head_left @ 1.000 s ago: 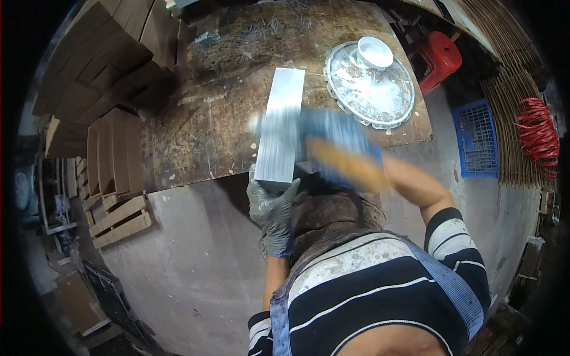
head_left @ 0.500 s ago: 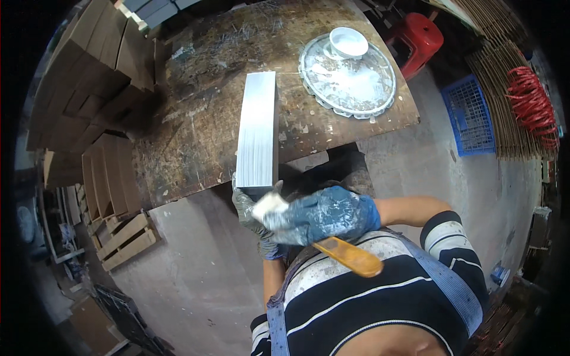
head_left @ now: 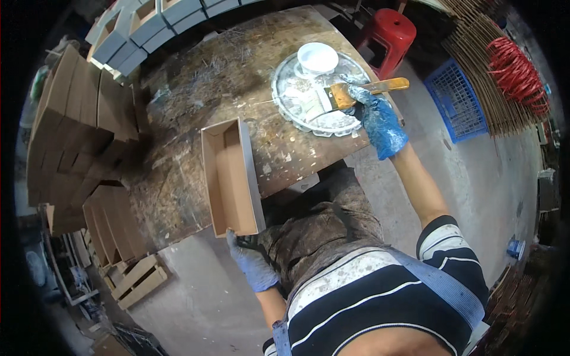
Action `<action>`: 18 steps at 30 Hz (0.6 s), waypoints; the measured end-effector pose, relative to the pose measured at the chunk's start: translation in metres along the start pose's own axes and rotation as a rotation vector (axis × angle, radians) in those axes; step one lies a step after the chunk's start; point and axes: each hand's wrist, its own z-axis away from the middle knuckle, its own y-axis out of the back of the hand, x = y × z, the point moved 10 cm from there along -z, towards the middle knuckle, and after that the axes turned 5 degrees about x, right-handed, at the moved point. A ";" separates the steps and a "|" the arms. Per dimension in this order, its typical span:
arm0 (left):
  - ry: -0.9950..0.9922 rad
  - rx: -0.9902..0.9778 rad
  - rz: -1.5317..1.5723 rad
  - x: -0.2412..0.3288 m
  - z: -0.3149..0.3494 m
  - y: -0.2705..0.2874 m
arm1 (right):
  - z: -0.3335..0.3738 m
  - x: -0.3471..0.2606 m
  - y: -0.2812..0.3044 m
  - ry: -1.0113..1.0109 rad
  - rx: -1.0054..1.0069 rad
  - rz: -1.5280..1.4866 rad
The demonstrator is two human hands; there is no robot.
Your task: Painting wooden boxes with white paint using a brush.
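Note:
A long, narrow open box (head_left: 230, 172) has bare brown inside walls and pale outer sides. Its far part rests at the table's front, and the near end juts past the edge. My left hand (head_left: 252, 261), in a stained glove, grips that near end; part of its fingers are hidden beneath the box. In a paint-smeared blue glove, my right hand (head_left: 380, 121) holds a paintbrush (head_left: 386, 86) with an orange-yellow handle. The brush's white-coated bristles are at a round, paint-covered tray (head_left: 286, 115). On the tray's far side sits a white bowl (head_left: 317, 57).
Brown unpainted boxes (head_left: 71, 113) are stacked at the left, and grey-painted boxes (head_left: 163, 24) at the far left. The worn wooden table (head_left: 178, 178) carries paint marks. Beyond its right edge stand a red stool (head_left: 389, 38) and a blue crate (head_left: 456, 98).
The box has turned from its white-painted side up to its open side up. My right hand has swung from beside my body out to the tray with the paintbrush.

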 end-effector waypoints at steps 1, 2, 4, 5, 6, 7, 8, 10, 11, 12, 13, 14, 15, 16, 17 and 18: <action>0.004 -0.004 -0.004 -0.008 -0.004 0.006 | -0.003 -0.003 0.004 0.005 -0.006 0.023; 0.004 -0.010 -0.013 -0.011 -0.005 0.004 | -0.006 -0.006 0.006 0.009 -0.011 0.040; 0.008 -0.024 -0.072 -0.018 -0.011 0.009 | -0.014 -0.013 0.019 0.072 0.025 0.112; -0.013 -0.015 -0.106 -0.017 -0.010 0.009 | -0.022 -0.019 0.024 0.124 0.025 0.127; -0.032 -0.012 -0.140 -0.015 -0.006 0.005 | -0.033 -0.029 0.029 0.182 0.029 0.144; -0.050 -0.011 -0.174 -0.011 0.000 -0.002 | -0.043 -0.039 0.033 0.239 0.034 0.161; -0.011 -0.025 -0.158 -0.009 0.011 -0.017 | -0.050 -0.054 0.021 0.329 -0.063 0.140; 0.095 -0.042 -0.122 -0.019 0.015 -0.016 | -0.071 -0.082 0.025 0.527 0.034 0.311; 0.129 -0.080 -0.068 -0.025 0.013 -0.014 | -0.084 -0.092 0.026 0.601 0.045 0.390; 0.114 -0.080 -0.073 -0.025 0.014 -0.021 | -0.105 -0.095 0.034 0.623 0.050 0.458; 0.093 -0.070 -0.081 -0.020 0.019 -0.030 | -0.123 -0.097 0.035 0.645 0.051 0.549; 0.070 -0.057 -0.090 -0.017 0.020 -0.034 | -0.141 -0.096 0.040 0.672 0.081 0.621; 0.058 -0.051 -0.109 -0.018 0.017 -0.030 | -0.156 -0.094 0.045 0.695 0.114 0.695; 0.046 -0.044 -0.126 -0.019 0.012 -0.024 | -0.170 -0.093 0.053 0.721 0.179 0.773; 0.032 -0.032 -0.140 -0.018 0.010 -0.022 | -0.179 -0.091 0.055 0.744 0.237 0.852; 0.010 0.012 -0.164 -0.018 0.008 -0.018 | -0.185 -0.090 0.059 0.766 0.295 0.930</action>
